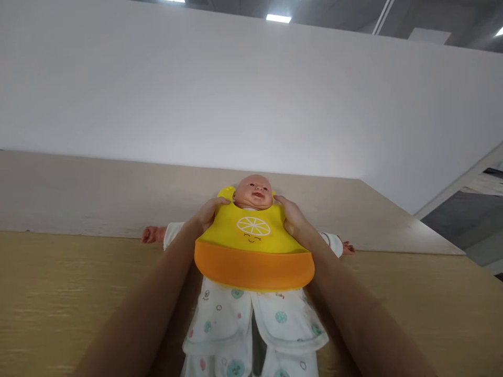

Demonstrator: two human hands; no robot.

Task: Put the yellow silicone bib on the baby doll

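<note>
A baby doll point(254, 191) lies on its back with both arms stretched out sideways, dressed in white patterned clothes point(281, 317). Over its chest spreads a yellow bib point(220, 226) with a lemon-slice print and an orange catch pocket point(254, 266) along the bottom. My left hand point(210, 212) grips the bib's upper left edge, thumb on top, beside the doll's neck. On the other side my right hand point(293, 213) holds the upper right edge the same way. One yellow neck strap point(227, 192) shows left of the doll's head; the other is mostly hidden behind my right hand.
The doll lies on a wooden surface point(78, 298), with a paler strip point(98, 196) behind it. A white wall panel point(236, 94) rises at the back. The surface's edge point(412, 217) slants down on the right.
</note>
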